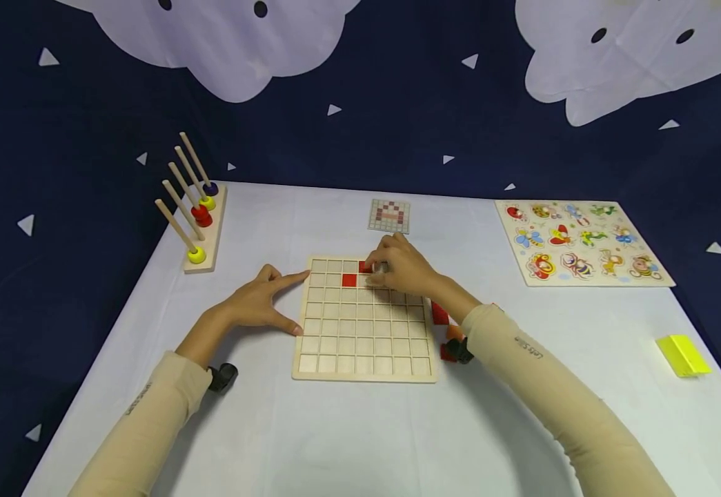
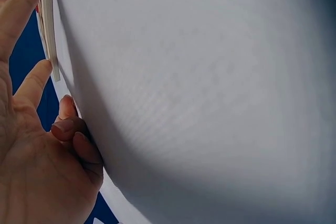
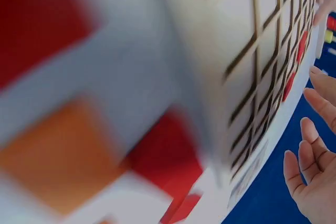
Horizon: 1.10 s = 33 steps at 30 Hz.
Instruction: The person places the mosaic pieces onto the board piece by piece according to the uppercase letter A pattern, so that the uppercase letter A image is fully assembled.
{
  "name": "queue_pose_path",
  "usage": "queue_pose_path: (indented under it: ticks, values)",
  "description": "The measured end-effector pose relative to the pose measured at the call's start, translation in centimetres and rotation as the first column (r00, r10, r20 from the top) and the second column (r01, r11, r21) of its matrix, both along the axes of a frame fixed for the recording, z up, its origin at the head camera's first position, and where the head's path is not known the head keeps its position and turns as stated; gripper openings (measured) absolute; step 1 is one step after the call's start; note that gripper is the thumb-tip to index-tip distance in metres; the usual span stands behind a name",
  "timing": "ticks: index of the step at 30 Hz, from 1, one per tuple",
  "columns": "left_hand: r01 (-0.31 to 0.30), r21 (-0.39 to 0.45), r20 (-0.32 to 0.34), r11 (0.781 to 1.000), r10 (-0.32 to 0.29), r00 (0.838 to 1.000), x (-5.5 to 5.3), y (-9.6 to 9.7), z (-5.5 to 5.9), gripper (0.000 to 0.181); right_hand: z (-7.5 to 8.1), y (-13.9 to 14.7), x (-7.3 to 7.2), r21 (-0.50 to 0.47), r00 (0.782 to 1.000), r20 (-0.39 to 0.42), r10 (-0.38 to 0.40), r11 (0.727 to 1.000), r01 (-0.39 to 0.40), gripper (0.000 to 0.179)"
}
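A navy backdrop (image 1: 397,138) is hung behind a white table (image 1: 348,442). On it a board (image 1: 363,328) is touched by the left hand (image 1: 256,301), thumb and forefinger spread; the right hand (image 1: 405,268) is held, tips parted, beside the board's two red tiles (image 1: 349,280).

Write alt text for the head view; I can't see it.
A person's left hand touches the left edge of a wooden grid board while the right hand is over its top rows, by two red tiles. Beyond lies a pattern card, with a peg stacker left and picture board right.
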<state>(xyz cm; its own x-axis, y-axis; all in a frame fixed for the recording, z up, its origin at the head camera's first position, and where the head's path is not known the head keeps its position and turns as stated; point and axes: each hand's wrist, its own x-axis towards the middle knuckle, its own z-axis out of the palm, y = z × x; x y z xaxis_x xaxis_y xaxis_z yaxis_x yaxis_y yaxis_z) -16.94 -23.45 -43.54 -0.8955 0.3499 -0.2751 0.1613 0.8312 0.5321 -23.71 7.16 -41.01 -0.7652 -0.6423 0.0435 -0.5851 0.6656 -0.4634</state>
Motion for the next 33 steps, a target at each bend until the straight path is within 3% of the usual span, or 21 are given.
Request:
queue_pose_path:
  ticks: [14,26,33]
  values:
    - [0.003,-0.002,0.009,1.0,-0.003,1.0,-0.2,0.1,0.0,0.113,-0.4,9.4,1.1,0.078,0.993,-0.005,-0.116,0.99,0.116,0.022]
    - [-0.003,0.001,0.015,1.0,0.003,1.0,0.1,0.2,0.0,0.113,-1.2,12.3,1.9,0.094,0.987,-0.019,-0.161,0.982,0.162,0.025]
    - [-0.004,-0.006,0.009,1.0,0.004,1.0,0.1,0.2,0.0,0.113,-1.8,12.8,2.0,0.082,0.985,-0.07,-0.156,0.983,0.161,0.02]
